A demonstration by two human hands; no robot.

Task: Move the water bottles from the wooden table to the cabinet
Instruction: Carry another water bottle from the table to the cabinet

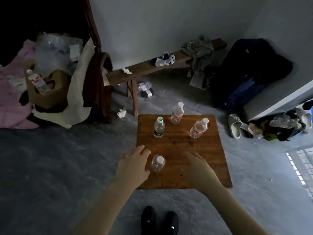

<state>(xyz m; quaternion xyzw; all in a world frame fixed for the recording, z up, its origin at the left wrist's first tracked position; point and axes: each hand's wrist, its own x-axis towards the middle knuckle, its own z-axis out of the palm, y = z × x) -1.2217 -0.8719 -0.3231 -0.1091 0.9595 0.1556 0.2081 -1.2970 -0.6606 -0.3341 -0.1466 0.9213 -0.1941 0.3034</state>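
Four water bottles upright on the wooden table (183, 145) — nearest bottle (157, 164) by the front edge, green-cap bottle (159, 127) and two red-label bottles (177, 113) (198, 128) farther back. Left hand (133, 164) just beside the nearest bottle, fingers relaxed, holding nothing; right hand (197, 167) open over the tabletop. Bench (145, 69) w/ socks behind.

Warm brown wooden table (199, 150); clear bottles (one green-capped (159, 127), two red-banded (177, 113) (199, 128)); black shoes (159, 221) at six o'clock.

Both forearms are bare, with no sleeves, watch or rings showing on the left hand (133, 164) or right hand (199, 168). The shoes (159, 220) are black, each with a small white mark.
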